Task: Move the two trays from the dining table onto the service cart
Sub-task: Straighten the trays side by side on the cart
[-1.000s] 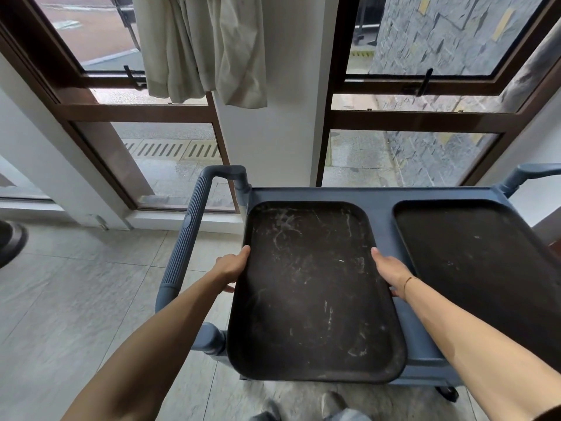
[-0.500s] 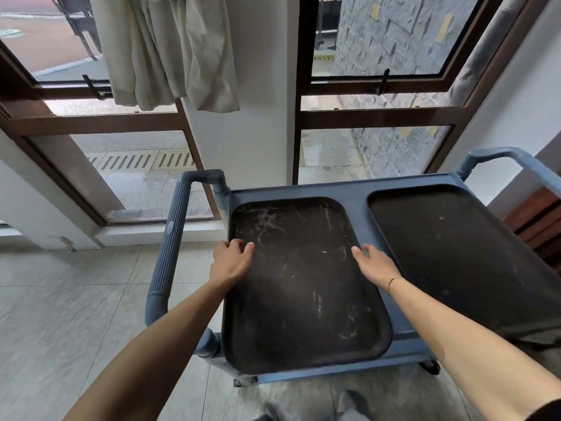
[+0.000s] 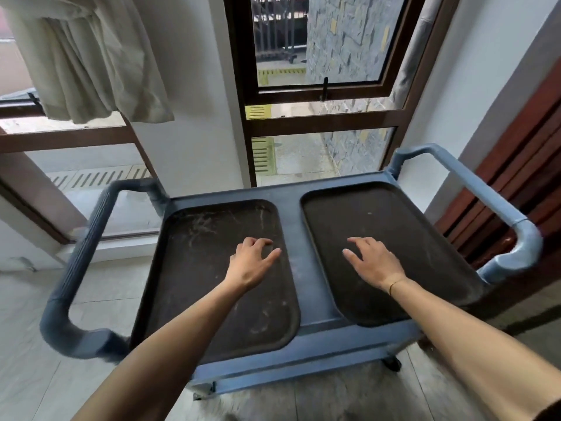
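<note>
Two dark trays side by side on blue service cart (image 3: 291,341) top: scuffed left tray (image 3: 194,287) w/ left hand (image 3: 249,264) over it, right tray (image 3: 403,238) under right hand (image 3: 372,264). Fingers spread, gripping nothing (contact w/ trays unclear).

Both forearms bare to the frame edge. Left hand (image 3: 250,264): no rings, no watch, nothing at the wrist. Right hand (image 3: 375,264): thin gold-coloured bracelet (image 3: 394,284) at the wrist, no rings. Dark sleeve edge (image 3: 551,413) at the bottom-right corner.
</note>
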